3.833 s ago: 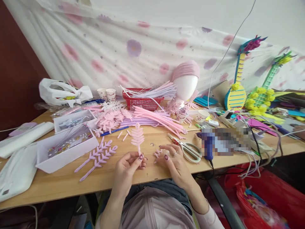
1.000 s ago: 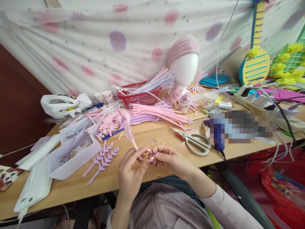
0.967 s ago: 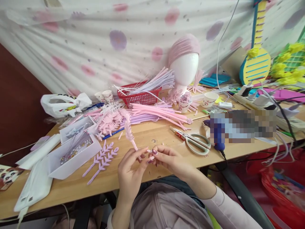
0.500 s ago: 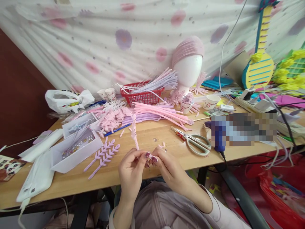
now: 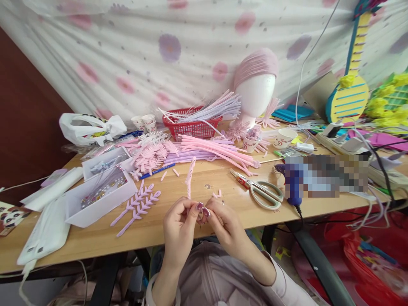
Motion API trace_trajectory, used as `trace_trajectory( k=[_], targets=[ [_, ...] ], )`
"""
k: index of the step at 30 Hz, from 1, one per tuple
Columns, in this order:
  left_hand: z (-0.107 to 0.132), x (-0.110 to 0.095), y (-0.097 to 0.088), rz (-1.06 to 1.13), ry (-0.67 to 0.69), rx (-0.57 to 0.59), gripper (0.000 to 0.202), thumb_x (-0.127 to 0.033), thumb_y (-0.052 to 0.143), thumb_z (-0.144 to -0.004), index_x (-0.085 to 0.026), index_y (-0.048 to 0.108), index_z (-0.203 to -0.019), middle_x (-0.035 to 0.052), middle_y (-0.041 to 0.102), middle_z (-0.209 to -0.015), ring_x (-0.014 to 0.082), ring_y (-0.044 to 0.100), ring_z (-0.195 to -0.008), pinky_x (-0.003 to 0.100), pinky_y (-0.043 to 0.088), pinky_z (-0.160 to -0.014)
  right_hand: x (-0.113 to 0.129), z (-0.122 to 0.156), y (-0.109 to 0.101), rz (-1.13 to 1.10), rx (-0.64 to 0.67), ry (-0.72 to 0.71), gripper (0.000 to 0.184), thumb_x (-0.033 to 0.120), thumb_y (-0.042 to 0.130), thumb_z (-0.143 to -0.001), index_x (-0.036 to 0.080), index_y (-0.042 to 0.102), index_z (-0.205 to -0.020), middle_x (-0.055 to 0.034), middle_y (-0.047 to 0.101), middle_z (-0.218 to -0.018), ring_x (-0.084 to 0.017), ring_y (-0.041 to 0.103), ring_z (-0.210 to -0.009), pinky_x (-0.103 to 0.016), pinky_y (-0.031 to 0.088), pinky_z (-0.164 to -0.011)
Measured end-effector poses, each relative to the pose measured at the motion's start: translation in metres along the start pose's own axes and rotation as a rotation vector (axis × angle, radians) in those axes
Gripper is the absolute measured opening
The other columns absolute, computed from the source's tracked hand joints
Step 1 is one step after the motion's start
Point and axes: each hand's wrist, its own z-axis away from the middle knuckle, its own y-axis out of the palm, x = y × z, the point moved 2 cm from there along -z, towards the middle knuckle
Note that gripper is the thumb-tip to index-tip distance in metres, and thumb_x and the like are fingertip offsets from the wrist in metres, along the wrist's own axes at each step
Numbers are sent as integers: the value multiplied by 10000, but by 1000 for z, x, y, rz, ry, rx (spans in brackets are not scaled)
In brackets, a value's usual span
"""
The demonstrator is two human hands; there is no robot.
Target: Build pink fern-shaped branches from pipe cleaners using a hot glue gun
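Observation:
A pink fuzzy pipe cleaner [image 5: 190, 178], twisted along its length, rises from my left hand [image 5: 182, 225], which is closed in a pinch around its lower part. My right hand [image 5: 225, 223] is pinched too, its thumb tip meeting the left thumb at the pipe cleaner's lower end. Fingers cover most of that end. Two lilac leafy sprigs [image 5: 140, 206] made of pipe cleaner lie to the left of my hands. Small pink offcuts [image 5: 217, 194] are scattered just beyond them. Scissors [image 5: 264, 194] with pale green handles rest to the right.
Pink and lilac pipe cleaners [image 5: 213, 151] lie before a red basket [image 5: 191, 128]. A white foam head [image 5: 256, 91] stands behind. White boxes [image 5: 75, 208] of beads sit at left; a blue glue gun [image 5: 293, 187] lies at right with its cord over the table edge.
The view has shifted slightly. My hands stay together, and the pink pipe cleaner has tilted a little to the right and stands more upright.

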Motion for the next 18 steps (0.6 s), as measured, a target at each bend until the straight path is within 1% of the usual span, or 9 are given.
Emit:
trace_trajectory(
  k=[3, 5, 8, 11, 13, 16, 18],
  targets=[
    [-4, 3, 0, 34, -66, 28, 248, -363, 643, -810, -147, 633, -688, -10, 588, -585, 109, 541, -519, 209, 474, -513, -3, 0, -1, -15, 12, 57, 330, 306, 326, -1002, 203, 486, -732, -12, 521, -717, -151, 477, -688, -291, 377, -709],
    [-6, 4, -1, 43, -116, 45, 268, -391, 656, -788, -142, 637, -690, -4, 602, -595, 107, 528, -502, 211, 478, -489, -4, -1, -3, 18, 11, 67, 340, 329, 312, -1004, 204, 477, -734, -5, 495, -708, -147, 459, -668, -286, 370, -687],
    [-9, 6, -3, 32, -166, 59, 298, -418, 670, -764, -141, 630, -665, -13, 582, -581, 102, 514, -490, 207, 478, -469, -4, -2, -6, 56, 35, 50, 292, 322, 354, -994, 202, 503, -773, -13, 512, -755, -154, 475, -718, -287, 374, -712],
    [-8, 6, -3, 6, -168, 74, 295, -416, 672, -765, -145, 622, -656, -30, 552, -555, 98, 516, -483, 201, 475, -473, -4, -1, -5, 36, 48, 37, 249, 291, 399, -979, 200, 516, -779, -16, 539, -774, -157, 490, -738, -289, 376, -731],
    [-7, 7, -3, -24, -136, 71, 286, -407, 661, -780, -148, 625, -664, -30, 550, -563, 97, 520, -484, 201, 475, -481, -5, 0, -4, 31, -5, 62, 260, 297, 406, -972, 201, 494, -747, -6, 510, -726, -156, 469, -696, -286, 367, -694],
    [-4, 8, -2, -86, -74, 49, 289, -413, 617, -819, -151, 644, -701, -15, 569, -605, 103, 520, -511, 209, 479, -503, -8, 1, -4, 8, -129, 109, 291, 324, 407, -968, 205, 464, -709, 6, 469, -688, -154, 442, -653, -288, 354, -666],
    [-2, 10, -1, -141, -47, 40, 291, -417, 588, -842, -155, 651, -734, -10, 574, -626, 109, 520, -530, 215, 481, -526, -10, 2, -3, -8, -202, 132, 296, 338, 412, -967, 203, 486, -714, 7, 476, -686, -152, 441, -645, -289, 353, -669]
  ],
)
